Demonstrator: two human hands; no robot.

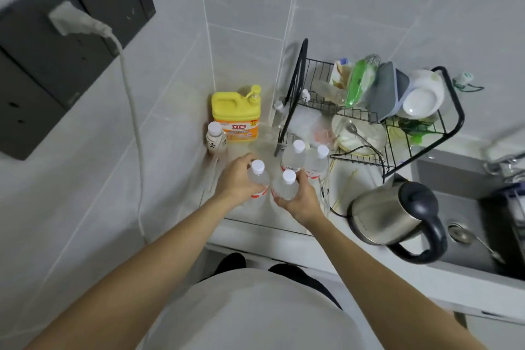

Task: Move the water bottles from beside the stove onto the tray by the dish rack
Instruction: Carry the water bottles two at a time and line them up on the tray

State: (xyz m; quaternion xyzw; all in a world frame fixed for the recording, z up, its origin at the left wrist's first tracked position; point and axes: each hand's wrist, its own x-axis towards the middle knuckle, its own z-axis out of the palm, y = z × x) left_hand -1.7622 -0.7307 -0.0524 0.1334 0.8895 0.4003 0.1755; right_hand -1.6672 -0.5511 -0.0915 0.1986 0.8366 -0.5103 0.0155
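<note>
My left hand point(237, 179) grips a clear water bottle point(258, 176) with a white cap and red label. Beside it, my right hand point(299, 199) grips a second such bottle point(287, 186). Both bottles stand upright over a clear tray point(324, 196) on the counter, left of the black dish rack point(377, 128). Two more capped water bottles point(295, 155) point(318, 160) stand just behind, close against the rack. The stove is out of view.
A yellow detergent jug point(235, 113) and a small white-capped drink bottle point(215, 136) stand in the tiled corner. A steel kettle point(395, 213) sits right of the tray, with the sink point(466, 224) beyond it. A cable point(133, 111) hangs down the left wall.
</note>
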